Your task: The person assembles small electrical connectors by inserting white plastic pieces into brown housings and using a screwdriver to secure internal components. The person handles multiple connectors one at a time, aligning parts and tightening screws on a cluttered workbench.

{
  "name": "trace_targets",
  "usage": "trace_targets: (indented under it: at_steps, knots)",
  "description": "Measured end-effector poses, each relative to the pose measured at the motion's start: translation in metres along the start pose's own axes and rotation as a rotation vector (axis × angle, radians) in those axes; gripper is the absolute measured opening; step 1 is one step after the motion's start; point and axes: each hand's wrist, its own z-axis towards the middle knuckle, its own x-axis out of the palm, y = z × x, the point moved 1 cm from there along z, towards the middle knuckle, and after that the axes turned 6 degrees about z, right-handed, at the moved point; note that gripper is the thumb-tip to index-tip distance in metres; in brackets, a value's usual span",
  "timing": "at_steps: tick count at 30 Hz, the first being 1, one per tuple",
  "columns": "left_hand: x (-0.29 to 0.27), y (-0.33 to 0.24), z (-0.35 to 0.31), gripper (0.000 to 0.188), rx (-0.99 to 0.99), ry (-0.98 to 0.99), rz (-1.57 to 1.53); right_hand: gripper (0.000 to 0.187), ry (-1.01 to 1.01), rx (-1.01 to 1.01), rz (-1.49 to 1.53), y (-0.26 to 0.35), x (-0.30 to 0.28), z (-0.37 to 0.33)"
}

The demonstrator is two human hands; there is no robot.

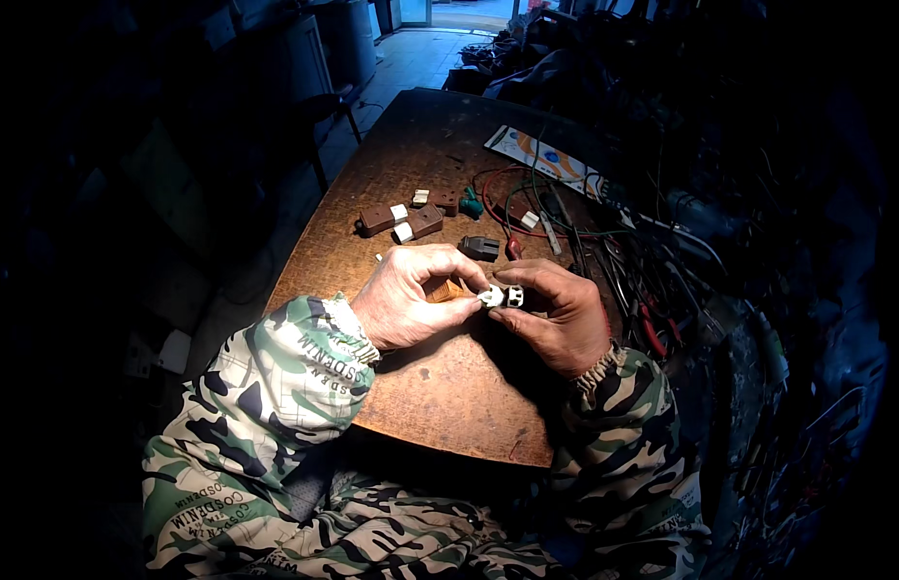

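Over the near half of the wooden table [411, 406], my left hand [401, 300] pinches a small white piece [491, 297] between thumb and fingertips. Close against it, my right hand [568, 319] grips a small black-and-white piece [514, 297] the same way. The two pieces meet or nearly meet; whether they are joined I cannot tell. Just beyond the fingertips lies a black plug-like block [480, 248]. Part of an orange-brown thing [449, 289] shows behind my left thumb, mostly hidden.
Brown rectangular blocks [376, 221] with white pieces lie farther off. Beside them are a green clip [472, 202], a red clip [513, 248] and tangled wires. Red-handled pliers [653, 329] and other tools crowd the right edge. A printed flat box [546, 159] lies far right.
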Motion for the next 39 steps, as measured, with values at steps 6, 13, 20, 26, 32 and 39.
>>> trace_targets:
  at_steps: [6, 13, 20, 26, 32, 39]
  knots:
    - [0.002, -0.004, 0.001, 0.016, -0.003, -0.015, 0.018, 0.036, -0.030, -0.136, -0.120, -0.001, 0.002, 0.000]
    - [0.002, -0.002, 0.001, 0.021, -0.008, -0.002, 0.020, 0.032, 0.020, 0.004, -0.051, 0.002, 0.001, -0.001]
    - [0.002, -0.006, -0.002, 0.023, -0.177, -0.015, -0.109, 0.042, -0.030, 0.193, 0.392, -0.001, 0.009, -0.004]
    - [0.002, -0.010, -0.001, 0.026, -0.141, -0.067, -0.109, 0.037, -0.006, 0.176, 0.340, 0.006, 0.009, -0.001]
    - [0.001, -0.008, -0.001, 0.028, -0.091, -0.051, -0.131, 0.039, 0.036, 0.262, 0.521, 0.011, 0.009, -0.001]
    - [0.005, -0.004, -0.001, 0.018, -0.015, -0.123, -0.118, 0.041, 0.045, 0.132, 0.430, 0.006, 0.011, -0.002]
